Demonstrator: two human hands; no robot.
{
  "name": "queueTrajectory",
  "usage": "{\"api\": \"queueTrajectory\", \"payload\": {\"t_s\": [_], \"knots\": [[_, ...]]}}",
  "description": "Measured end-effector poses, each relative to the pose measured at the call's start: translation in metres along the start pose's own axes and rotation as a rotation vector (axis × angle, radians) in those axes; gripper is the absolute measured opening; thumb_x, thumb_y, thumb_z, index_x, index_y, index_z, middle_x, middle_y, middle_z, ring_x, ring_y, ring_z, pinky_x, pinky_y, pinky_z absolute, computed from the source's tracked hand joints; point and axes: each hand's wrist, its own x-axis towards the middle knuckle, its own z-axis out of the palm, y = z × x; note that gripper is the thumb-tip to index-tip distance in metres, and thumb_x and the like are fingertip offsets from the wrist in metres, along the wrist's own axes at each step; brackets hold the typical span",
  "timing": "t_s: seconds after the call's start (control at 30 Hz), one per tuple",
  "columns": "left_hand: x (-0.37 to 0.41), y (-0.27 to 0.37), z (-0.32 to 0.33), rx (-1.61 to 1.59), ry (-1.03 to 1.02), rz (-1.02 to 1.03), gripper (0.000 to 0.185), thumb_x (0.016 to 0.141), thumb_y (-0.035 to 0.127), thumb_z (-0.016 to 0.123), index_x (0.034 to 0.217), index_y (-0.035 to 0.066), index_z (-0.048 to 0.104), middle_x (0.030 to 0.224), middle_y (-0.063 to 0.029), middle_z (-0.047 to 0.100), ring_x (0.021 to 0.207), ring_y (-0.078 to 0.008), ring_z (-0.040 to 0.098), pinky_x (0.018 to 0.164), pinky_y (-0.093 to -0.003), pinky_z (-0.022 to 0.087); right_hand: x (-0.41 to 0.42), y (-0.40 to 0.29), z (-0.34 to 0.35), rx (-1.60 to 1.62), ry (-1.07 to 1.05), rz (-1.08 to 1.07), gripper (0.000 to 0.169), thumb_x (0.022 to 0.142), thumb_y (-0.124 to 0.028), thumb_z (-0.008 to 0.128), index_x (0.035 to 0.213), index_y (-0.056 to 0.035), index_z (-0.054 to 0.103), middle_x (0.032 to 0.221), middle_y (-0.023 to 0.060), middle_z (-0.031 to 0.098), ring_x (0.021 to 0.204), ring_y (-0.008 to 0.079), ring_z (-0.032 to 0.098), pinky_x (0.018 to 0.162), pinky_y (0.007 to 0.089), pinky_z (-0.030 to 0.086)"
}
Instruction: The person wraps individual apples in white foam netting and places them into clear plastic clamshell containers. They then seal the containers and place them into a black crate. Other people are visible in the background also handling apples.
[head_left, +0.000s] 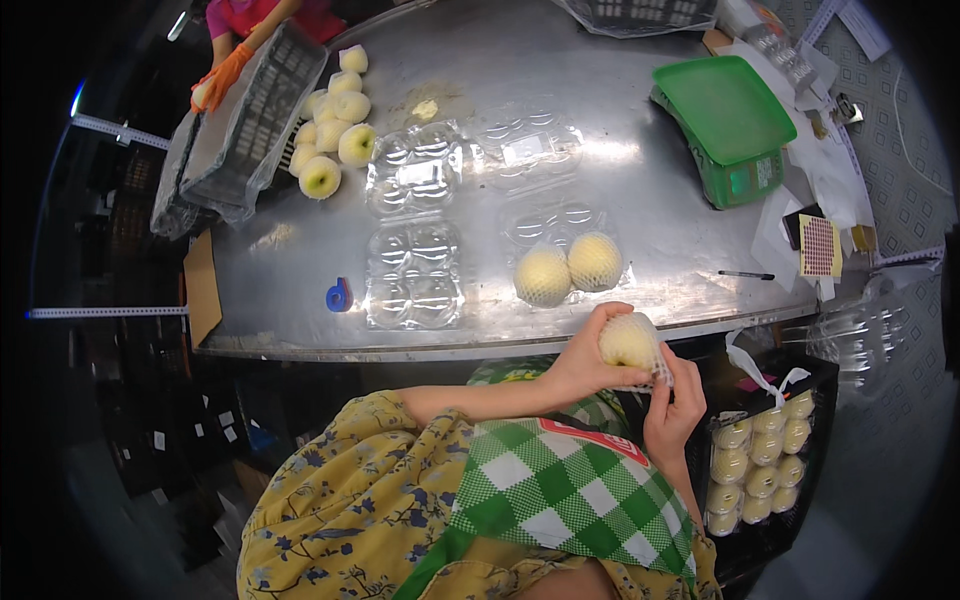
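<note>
My left hand (583, 366) holds a pale yellow fruit (627, 337), an apple or a pear, just in front of the steel table's near edge. A white foam net (658, 373) covers part of this fruit, and the fingers of my right hand (675, 409) pinch the net's lower right end. Just beyond my hands, a clear plastic clamshell (555, 221) lies opened out with two net-wrapped fruits (568, 268) in its near half. Left of it is a second opened clamshell (414, 274) with nothing in its cups.
Several netted fruits (330, 127) lie beside a tilted crate (251, 120), where a person's orange-gloved hand (223, 79) holds a fruit. A green scale (724, 112), a pen (746, 275) and a blue tape dispenser (340, 295) are on the table. Packed fruit fills a low black crate (814, 450) at right.
</note>
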Motion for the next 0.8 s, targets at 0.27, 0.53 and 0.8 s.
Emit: {"api": "queueTrajectory", "payload": {"t_s": [0.27, 0.53, 0.8], "knots": [[-0.007, 0.013, -0.021, -0.068, -0.075, -0.011, 0.069, 0.067, 0.004, 0.077, 0.126, 0.005, 0.041, 0.112, -0.0056, 0.053, 0.104, -0.0147, 0.052, 0.088, -0.0292, 0.045, 0.002, 0.018, 0.005, 1.197, -0.069, 0.786, 0.022, 0.093, -0.009, 0.044, 0.108, 0.0039, 0.054, 0.108, 0.0136, 0.059, 0.094, 0.0227, 0.059, 0.085, 0.0332, 0.046], [-0.018, 0.013, -0.04, -0.188, -0.216, -0.063, 0.078, 0.063, 0.013, 0.078, 0.131, 0.004, 0.039, 0.119, -0.0073, 0.051, 0.112, -0.0166, 0.049, 0.096, -0.0314, 0.042, 0.015, 0.023, 0.018, 1.291, -0.171, 0.633, 0.016, 0.095, -0.011, 0.045, 0.101, 0.0004, 0.054, 0.094, 0.0077, 0.062, 0.087, 0.0134, 0.06, 0.076, 0.0273, 0.048], [-0.013, 0.002, -0.03, -0.459, -0.568, -0.3, 0.08, 0.066, 0.025, 0.076, 0.133, 0.004, 0.038, 0.123, -0.013, 0.05, 0.11, -0.0214, 0.053, 0.093, -0.0376, 0.046, -0.014, 0.054, 0.036, 0.604, -0.151, 0.769, 0.015, 0.085, -0.016, 0.052, 0.082, -0.0036, 0.059, 0.076, 0.0013, 0.057, 0.071, 0.0082, 0.052, 0.063, 0.0258, 0.045]]}}
